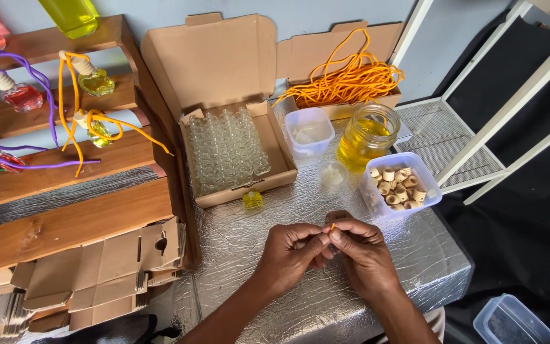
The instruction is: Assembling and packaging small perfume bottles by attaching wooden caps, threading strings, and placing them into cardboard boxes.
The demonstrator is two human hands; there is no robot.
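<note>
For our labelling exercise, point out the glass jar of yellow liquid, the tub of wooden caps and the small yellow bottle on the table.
glass jar (365, 141), head view, on its yellow-filled body.
tub of wooden caps (429, 173), head view, on its right rim.
small yellow bottle (253, 200), head view, on its body.

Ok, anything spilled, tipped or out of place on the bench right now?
Nothing spilled. One small yellow-filled bottle sits alone on the foil-covered table, outside the box of empty glass bottles. Both hands pinch an orange cord end.

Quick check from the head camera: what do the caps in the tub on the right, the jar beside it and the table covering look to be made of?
Caps: likely unfinished wood, pale tan and matte. Their tub: translucent plastic. Jar: clear glass by its shine, holding yellow liquid. Table covering: crinkled silver foil-like sheet, reflective. Both hands pinch an orange cord tip.
</note>
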